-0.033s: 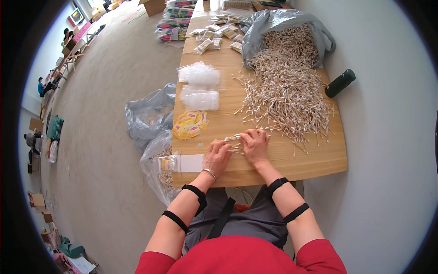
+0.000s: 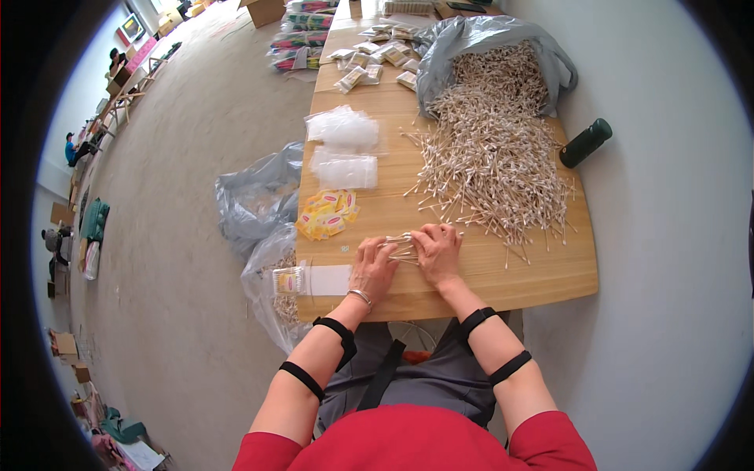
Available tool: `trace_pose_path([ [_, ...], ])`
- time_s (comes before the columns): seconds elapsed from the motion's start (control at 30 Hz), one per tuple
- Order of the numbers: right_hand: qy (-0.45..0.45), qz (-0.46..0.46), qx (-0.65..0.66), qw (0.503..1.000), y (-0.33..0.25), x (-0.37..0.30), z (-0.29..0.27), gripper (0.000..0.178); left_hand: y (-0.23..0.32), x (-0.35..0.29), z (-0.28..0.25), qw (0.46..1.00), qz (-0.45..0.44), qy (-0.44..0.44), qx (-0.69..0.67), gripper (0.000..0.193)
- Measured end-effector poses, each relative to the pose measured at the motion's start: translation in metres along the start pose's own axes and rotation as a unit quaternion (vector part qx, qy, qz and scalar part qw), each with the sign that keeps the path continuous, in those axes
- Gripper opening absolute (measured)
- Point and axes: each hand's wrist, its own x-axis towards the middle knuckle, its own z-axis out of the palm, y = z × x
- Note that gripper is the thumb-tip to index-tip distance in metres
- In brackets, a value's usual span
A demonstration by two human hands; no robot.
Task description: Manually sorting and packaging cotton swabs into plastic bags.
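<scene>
Over the near part of the wooden table, my left hand (image 2: 372, 268) and my right hand (image 2: 437, 254) face each other with curled fingers. Several cotton swabs (image 2: 405, 253) lie between them, one end at each hand's fingertips. Just left of my left hand, a flat white piece (image 2: 330, 280) joins a clear packet of swabs (image 2: 288, 281) with a yellow label at the table's edge. Beyond my right hand spreads a large heap of loose swabs (image 2: 495, 157), spilling from a grey plastic bag (image 2: 436, 69).
Yellow printed cards (image 2: 327, 214) and stacks of clear bags (image 2: 343, 168) line the left side. Filled packets (image 2: 369, 59) lie at the far end. A dark green bottle (image 2: 586, 143) stands by the right wall. Plastic bags (image 2: 259, 196) hang beside the table; people sit far left.
The fingers of my left hand have shifted slightly around the swabs, and the swabs between my hands sit a little differently. Everything else looks the same.
</scene>
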Motion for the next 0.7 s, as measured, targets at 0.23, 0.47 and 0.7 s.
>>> trace_pose_path([
  [0.23,-0.017,-0.012,0.041,0.999,0.006,-0.016,-0.005,0.017,-0.017,-0.004,0.004,0.999,0.021,-0.048,0.010,0.022],
  [0.47,0.020,0.014,0.043,0.999,0.048,-0.015,-0.016,0.014,-0.025,-0.007,0.010,0.999,0.018,-0.025,-0.036,0.013],
  [0.7,0.117,0.106,-0.104,0.982,0.051,-0.005,-0.030,0.017,-0.020,-0.006,0.005,0.998,0.024,-0.033,-0.053,0.022],
])
